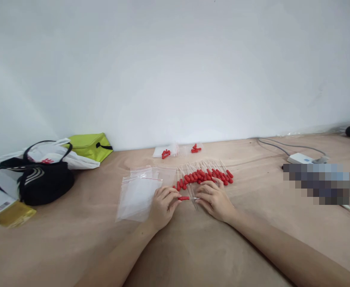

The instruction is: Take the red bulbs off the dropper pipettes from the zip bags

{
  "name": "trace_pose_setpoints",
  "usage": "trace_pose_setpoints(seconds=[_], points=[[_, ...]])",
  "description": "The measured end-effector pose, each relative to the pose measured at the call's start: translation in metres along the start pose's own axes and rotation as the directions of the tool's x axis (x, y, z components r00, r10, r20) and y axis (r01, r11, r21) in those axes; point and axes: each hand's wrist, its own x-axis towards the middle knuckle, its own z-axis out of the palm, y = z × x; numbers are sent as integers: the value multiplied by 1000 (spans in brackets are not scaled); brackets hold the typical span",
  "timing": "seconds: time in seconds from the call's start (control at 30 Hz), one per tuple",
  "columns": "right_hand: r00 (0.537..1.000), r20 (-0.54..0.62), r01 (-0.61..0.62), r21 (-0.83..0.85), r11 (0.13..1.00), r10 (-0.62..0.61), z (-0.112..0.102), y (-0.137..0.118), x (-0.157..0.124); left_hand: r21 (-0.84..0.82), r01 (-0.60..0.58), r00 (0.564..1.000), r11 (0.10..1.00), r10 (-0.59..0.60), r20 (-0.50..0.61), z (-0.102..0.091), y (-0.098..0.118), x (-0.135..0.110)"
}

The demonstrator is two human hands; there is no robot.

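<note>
My left hand (164, 207) pinches a small red bulb-shaped cap (183, 198) between thumb and fingertips. Opposite it, the fingers of my right hand (213, 199) are closed on a thin, shiny, see-through tube (194, 198), whose end meets the cap. More thin clear tubes (192, 192) lie on the table between my hands, partly under my right fingers. Just beyond them spreads a row of thin pale sticks with red bulb-shaped ends (203, 174), the red ends towards me. Beside my left hand are flat clear zip bags (137, 195), stacked and overlapping.
Near the wall lie two clear bags with red caps (166, 153) (196, 148). At left sit a black bag (48, 183), a white plastic bag (82, 160) and a lime-green bag (87, 144). A white power strip (299, 158) with grey cables is at right, by a blurred-out patch.
</note>
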Motion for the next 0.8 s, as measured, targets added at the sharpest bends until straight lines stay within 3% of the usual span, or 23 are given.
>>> trace_pose_setpoints(seconds=[0.37,0.8], points=[[1000,-20,1,76,997,0,0,-3,1,45,-57,998,997,57,6,15,6,5],[997,13,74,45,996,-74,-8,-4,0,50,-26,995,998,21,101,12,9,2]])
